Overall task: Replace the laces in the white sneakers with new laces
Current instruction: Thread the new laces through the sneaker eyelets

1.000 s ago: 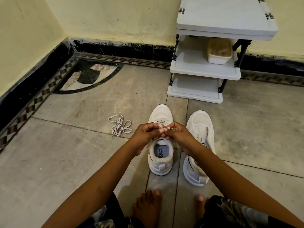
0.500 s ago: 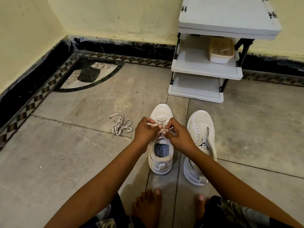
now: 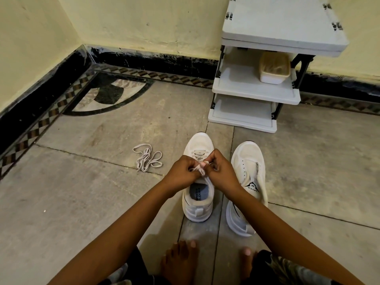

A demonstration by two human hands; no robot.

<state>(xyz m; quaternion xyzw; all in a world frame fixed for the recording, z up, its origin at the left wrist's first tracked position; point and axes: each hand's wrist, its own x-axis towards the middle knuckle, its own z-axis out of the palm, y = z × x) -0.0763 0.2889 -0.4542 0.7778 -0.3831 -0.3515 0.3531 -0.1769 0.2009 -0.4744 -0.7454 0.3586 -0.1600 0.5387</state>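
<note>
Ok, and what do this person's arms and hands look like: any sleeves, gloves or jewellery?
The left forearm and right forearm are bare all the way to the frame edge, and no sleeves show. The left hand and right hand wear no gloves. No watch, bracelet or ring is visible.

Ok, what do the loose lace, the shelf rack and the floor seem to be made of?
The loose lace: flat fabric, matte; it lies limp in loops. The shelf rack: probably moulded plastic, smooth white trays with dark side struts. The floor: likely stone slabs, dull grey, mottled, with visible joints.
</note>
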